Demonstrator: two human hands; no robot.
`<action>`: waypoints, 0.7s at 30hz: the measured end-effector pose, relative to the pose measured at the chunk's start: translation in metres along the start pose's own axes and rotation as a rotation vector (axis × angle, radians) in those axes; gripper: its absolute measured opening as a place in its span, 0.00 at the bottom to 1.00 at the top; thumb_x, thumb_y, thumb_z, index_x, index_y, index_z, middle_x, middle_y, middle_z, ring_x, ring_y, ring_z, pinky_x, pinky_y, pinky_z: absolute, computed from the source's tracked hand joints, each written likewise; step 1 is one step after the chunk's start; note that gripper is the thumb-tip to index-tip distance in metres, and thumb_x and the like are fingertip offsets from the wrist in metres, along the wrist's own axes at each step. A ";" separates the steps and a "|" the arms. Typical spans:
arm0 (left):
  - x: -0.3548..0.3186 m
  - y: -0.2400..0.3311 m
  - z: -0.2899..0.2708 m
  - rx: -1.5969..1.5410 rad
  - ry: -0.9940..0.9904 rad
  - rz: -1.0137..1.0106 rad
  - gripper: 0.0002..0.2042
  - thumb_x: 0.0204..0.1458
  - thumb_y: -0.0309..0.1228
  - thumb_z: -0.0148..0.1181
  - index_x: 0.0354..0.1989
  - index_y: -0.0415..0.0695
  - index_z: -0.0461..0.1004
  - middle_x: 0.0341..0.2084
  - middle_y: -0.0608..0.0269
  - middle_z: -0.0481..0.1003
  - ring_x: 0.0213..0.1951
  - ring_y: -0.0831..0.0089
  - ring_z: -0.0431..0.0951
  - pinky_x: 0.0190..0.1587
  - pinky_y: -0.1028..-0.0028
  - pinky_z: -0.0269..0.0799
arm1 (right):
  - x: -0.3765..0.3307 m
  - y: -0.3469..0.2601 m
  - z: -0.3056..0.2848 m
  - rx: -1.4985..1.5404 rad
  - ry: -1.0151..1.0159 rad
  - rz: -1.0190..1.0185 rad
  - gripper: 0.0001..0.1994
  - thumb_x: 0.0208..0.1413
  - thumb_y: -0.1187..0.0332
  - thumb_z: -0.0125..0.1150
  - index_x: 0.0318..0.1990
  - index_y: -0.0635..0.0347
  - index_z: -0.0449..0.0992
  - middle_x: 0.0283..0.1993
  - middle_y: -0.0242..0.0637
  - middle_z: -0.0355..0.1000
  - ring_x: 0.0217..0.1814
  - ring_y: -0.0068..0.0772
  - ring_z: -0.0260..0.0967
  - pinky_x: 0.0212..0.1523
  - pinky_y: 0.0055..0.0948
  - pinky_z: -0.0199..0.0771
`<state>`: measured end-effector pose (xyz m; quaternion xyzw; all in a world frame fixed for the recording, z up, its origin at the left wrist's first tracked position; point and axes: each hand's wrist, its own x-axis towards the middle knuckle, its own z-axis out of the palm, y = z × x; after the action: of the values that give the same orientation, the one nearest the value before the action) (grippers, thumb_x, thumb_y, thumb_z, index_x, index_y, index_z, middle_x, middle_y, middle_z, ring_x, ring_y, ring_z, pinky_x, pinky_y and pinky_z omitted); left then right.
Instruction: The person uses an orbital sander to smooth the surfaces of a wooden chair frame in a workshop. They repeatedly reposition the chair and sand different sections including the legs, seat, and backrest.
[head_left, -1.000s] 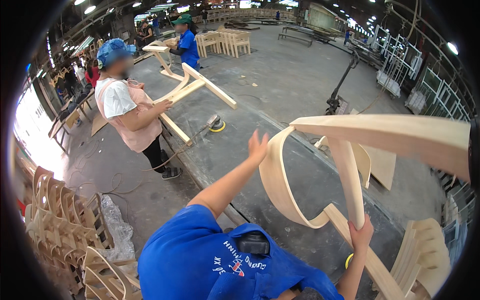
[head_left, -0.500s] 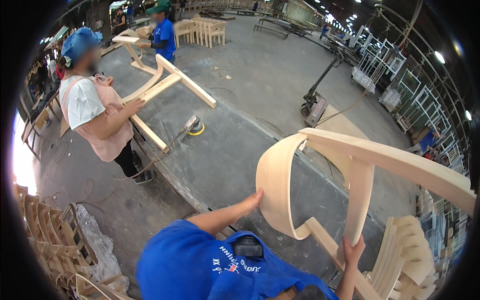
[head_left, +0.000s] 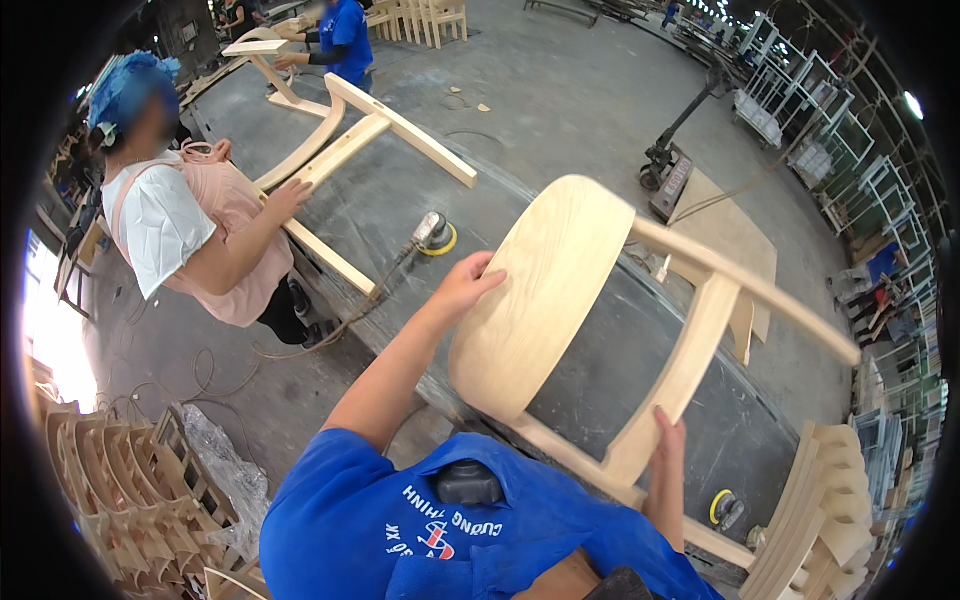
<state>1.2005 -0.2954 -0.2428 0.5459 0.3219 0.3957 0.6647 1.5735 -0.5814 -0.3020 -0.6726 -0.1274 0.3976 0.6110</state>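
Observation:
A pale wooden chair frame (head_left: 550, 290) with a broad curved backrest is tilted up over the dark worktable (head_left: 510, 225) in front of me. My left hand (head_left: 472, 285) grips the left edge of the backrest, fingers curled over it. Lower right, my right hand (head_left: 668, 440) is closed round the crossrail (head_left: 685, 350) between the two long legs; some fingers are hidden behind the wood. A sander (head_left: 435, 235) with a yellow rim lies beyond my left hand. Another yellow-rimmed sander (head_left: 725, 510) sits near my right forearm.
A co-worker (head_left: 190, 210) at the left touches a second wooden frame (head_left: 330, 165) on the table. Curved wooden parts (head_left: 815, 510) are stacked at the right, more parts (head_left: 140, 490) at lower left. A hose (head_left: 345, 325) trails off the table. A pallet jack (head_left: 670, 175) stands beyond.
The chair frame has turned, so the backrest's broad face now shows and its long legs sit lower. My left hand has moved up and left with it. The right-hand sander has come into view.

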 end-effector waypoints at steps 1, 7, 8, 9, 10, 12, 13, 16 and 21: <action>-0.003 0.002 -0.015 0.057 -0.034 -0.035 0.15 0.55 0.30 0.58 0.50 0.39 0.69 0.42 0.63 0.75 0.44 0.76 0.74 0.49 0.73 0.69 | 0.005 0.021 0.015 0.052 -0.030 0.041 0.21 0.50 0.69 0.66 0.51 0.66 0.70 0.44 0.42 0.74 0.43 0.37 0.73 0.43 0.34 0.74; -0.033 -0.015 -0.045 0.192 0.223 -0.151 0.14 0.55 0.32 0.59 0.47 0.39 0.71 0.37 0.65 0.76 0.38 0.79 0.74 0.43 0.74 0.70 | 0.025 0.104 0.080 0.254 -0.091 0.480 0.22 0.53 0.66 0.62 0.53 0.67 0.69 0.47 0.45 0.73 0.48 0.44 0.72 0.50 0.41 0.72; -0.030 -0.018 -0.046 0.147 0.259 -0.181 0.14 0.56 0.33 0.59 0.47 0.38 0.71 0.36 0.65 0.76 0.37 0.79 0.74 0.42 0.75 0.70 | 0.026 0.111 0.088 0.289 -0.102 0.450 0.22 0.54 0.64 0.61 0.53 0.67 0.69 0.48 0.46 0.74 0.50 0.45 0.72 0.52 0.42 0.71; -0.023 -0.019 -0.049 0.213 0.289 -0.077 0.14 0.56 0.33 0.58 0.47 0.38 0.72 0.35 0.66 0.76 0.37 0.79 0.74 0.41 0.75 0.70 | 0.036 0.111 0.095 0.303 -0.126 0.457 0.21 0.54 0.64 0.61 0.53 0.67 0.69 0.48 0.46 0.73 0.50 0.45 0.72 0.52 0.42 0.71; -0.013 -0.017 -0.055 0.278 0.291 -0.041 0.14 0.56 0.34 0.58 0.46 0.38 0.72 0.35 0.66 0.76 0.36 0.80 0.74 0.40 0.76 0.70 | 0.043 0.114 0.104 0.333 -0.142 0.490 0.21 0.55 0.64 0.60 0.53 0.67 0.69 0.48 0.46 0.73 0.50 0.45 0.72 0.52 0.42 0.71; -0.001 -0.016 -0.065 0.209 0.305 0.036 0.13 0.57 0.34 0.58 0.44 0.37 0.73 0.33 0.67 0.77 0.33 0.81 0.73 0.37 0.78 0.70 | 0.048 0.121 0.121 0.354 -0.179 0.516 0.21 0.55 0.63 0.60 0.53 0.67 0.70 0.48 0.47 0.73 0.50 0.46 0.71 0.52 0.43 0.71; 0.002 -0.014 -0.071 0.240 0.335 0.018 0.13 0.57 0.34 0.58 0.43 0.36 0.73 0.33 0.66 0.77 0.33 0.81 0.73 0.36 0.78 0.70 | 0.054 0.121 0.131 0.349 -0.223 0.497 0.21 0.55 0.63 0.60 0.52 0.67 0.70 0.48 0.47 0.73 0.50 0.46 0.71 0.53 0.43 0.71; 0.005 -0.007 -0.088 0.229 0.383 0.034 0.12 0.57 0.33 0.57 0.42 0.36 0.74 0.32 0.65 0.77 0.32 0.81 0.74 0.35 0.79 0.69 | 0.069 0.125 0.159 0.323 -0.240 0.560 0.22 0.56 0.62 0.60 0.53 0.68 0.69 0.48 0.47 0.73 0.49 0.47 0.72 0.52 0.44 0.71; 0.020 0.009 -0.112 0.340 0.432 0.035 0.12 0.56 0.34 0.58 0.40 0.35 0.74 0.30 0.64 0.77 0.31 0.80 0.74 0.33 0.77 0.70 | 0.079 0.128 0.208 0.108 -0.251 0.405 0.23 0.55 0.63 0.62 0.52 0.69 0.68 0.48 0.46 0.73 0.49 0.43 0.72 0.49 0.42 0.73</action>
<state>1.1122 -0.2245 -0.2562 0.5580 0.5085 0.4549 0.4724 1.4411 -0.4076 -0.4368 -0.5961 -0.0437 0.5986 0.5333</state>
